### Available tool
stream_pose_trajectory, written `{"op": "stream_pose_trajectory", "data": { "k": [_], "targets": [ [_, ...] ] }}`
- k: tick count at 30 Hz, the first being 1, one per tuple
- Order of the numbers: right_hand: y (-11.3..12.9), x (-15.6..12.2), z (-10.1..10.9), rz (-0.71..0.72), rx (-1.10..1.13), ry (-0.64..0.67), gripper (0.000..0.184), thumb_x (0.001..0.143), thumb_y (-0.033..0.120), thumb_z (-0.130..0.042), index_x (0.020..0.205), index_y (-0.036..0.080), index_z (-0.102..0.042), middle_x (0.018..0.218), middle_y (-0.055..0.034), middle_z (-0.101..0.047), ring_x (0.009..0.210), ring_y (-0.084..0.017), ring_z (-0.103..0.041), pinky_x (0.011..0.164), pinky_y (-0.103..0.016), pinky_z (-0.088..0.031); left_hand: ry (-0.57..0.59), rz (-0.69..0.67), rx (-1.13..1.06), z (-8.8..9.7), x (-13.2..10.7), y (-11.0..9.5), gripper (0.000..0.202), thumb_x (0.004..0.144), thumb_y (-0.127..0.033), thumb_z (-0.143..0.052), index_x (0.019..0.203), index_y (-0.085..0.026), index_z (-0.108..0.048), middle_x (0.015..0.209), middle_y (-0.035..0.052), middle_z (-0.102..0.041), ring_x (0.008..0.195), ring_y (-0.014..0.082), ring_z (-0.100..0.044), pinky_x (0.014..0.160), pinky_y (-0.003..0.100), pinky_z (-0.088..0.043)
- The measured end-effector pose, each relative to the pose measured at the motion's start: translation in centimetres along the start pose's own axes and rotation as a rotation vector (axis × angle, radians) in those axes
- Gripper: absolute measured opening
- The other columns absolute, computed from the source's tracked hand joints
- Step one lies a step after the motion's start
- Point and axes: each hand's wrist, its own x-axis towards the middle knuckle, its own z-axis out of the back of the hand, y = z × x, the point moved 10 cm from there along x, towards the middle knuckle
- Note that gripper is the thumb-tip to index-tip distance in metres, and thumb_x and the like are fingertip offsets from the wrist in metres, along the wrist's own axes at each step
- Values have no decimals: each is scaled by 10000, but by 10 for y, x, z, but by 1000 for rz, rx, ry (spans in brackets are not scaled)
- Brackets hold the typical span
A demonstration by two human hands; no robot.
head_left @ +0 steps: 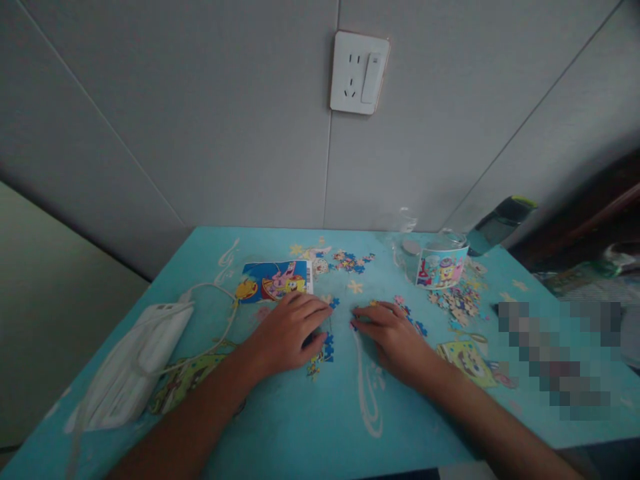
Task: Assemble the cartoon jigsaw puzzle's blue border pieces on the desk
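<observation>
My left hand (287,333) lies palm down on the blue cartoon-printed table (300,427), fingers stretched over a small cluster of joined puzzle pieces (325,350). My right hand (393,333) rests flat beside it, its fingertips touching loose puzzle pieces (413,320). A picture card (275,280) with cartoon characters lies just beyond my left hand. Neither hand grips anything.
A stack of white face masks (135,363) with loops lies at the left. A clear round tub (440,263) with a cartoon label stands at the back right beside a heap of loose pieces (457,303). More pieces (350,261) lie near the wall. A wall socket (357,73) is above.
</observation>
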Motion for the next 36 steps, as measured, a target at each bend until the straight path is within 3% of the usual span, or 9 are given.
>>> {"op": "stream_pose_trajectory", "data": {
  "k": [4, 9, 12, 16, 18, 25, 28, 32, 36],
  "targets": [
    [-17, -8, 5, -58, -13, 26, 514, 757, 16, -601, 1207, 244, -704, 1280, -72, -679, 1194, -256, -600, 1143, -516, -295, -30, -10, 7, 3, 0, -1, 428, 919, -305, -576, 1334, -200, -571, 1338, 86, -619, 1249, 270, -537, 1091, 496, -370],
    [-43, 12, 16, -150, -7, -74, 442, 837, 6, -495, 1131, 229, -740, 1218, -59, -720, 1119, -215, -652, 1063, -412, -423, -28, -14, 16, 0, 0, 2, 423, 928, -284, -557, 1345, -216, -569, 1339, 75, -629, 1249, 256, -556, 1099, 498, -368],
    [-62, 38, 13, -165, -32, -100, 439, 862, 34, -477, 1190, 197, -717, 1328, -89, -661, 1223, -234, -610, 1088, -405, -423, -32, -7, 22, 0, 0, 4, 390, 938, -293, -547, 1319, -218, -587, 1338, 69, -631, 1253, 251, -556, 1099, 495, -369],
    [-86, 58, 10, -180, 19, -162, 569, 838, 7, -466, 1350, 208, -609, 1393, -82, -616, 1279, -215, -575, 1115, -394, -408, -25, -11, 21, 0, 0, 2, 357, 958, -294, -530, 1301, -220, -590, 1327, 57, -639, 1248, 239, -559, 1091, 482, -372],
    [-92, 56, 10, -175, 47, -187, 598, 831, 7, -464, 1388, 197, -572, 1366, -89, -636, 1262, -213, -587, 1111, -390, -412, -26, -24, 21, 0, -1, 0, 347, 964, -280, -522, 1300, -223, -587, 1318, 57, -645, 1237, 235, -567, 1090, 479, -367],
    [-117, 25, 28, -246, 148, -298, 495, 851, 44, -411, 1244, 187, -676, 1045, -62, -757, 998, -211, -691, 957, -375, -515, -30, -33, 41, 0, -2, 2, 326, 996, -255, -483, 1303, -224, -586, 1313, 51, -648, 1236, 228, -564, 1081, 469, -363],
    [-121, 28, 35, -241, 156, -369, 537, 826, 23, -399, 1264, 185, -665, 1128, -76, -731, 1069, -215, -661, 994, -392, -495, -43, -35, 57, 2, -1, 4, 316, 1005, -230, -467, 1294, -227, -594, 1296, 45, -659, 1229, 221, -572, 1069, 462, -373],
    [-114, 48, 22, -180, 59, -271, 606, 790, -8, -427, 1306, 218, -652, 1324, -89, -631, 1227, -227, -567, 1087, -412, -427, -52, -36, 72, 5, 0, 3, 310, 1006, -203, -457, 1278, -227, -605, 1276, 42, -669, 1214, 216, -584, 1063, 457, -376],
    [-119, 58, 11, -231, -84, -200, 637, 814, -9, -435, 1401, 197, -570, 1365, -126, -588, 1252, -251, -534, 1088, -431, -417, -79, -46, 90, 9, -1, 1, 291, 1005, -196, -456, 1241, -216, -624, 1259, 50, -678, 1210, 221, -585, 1071, 460, -367]
  ]
}}
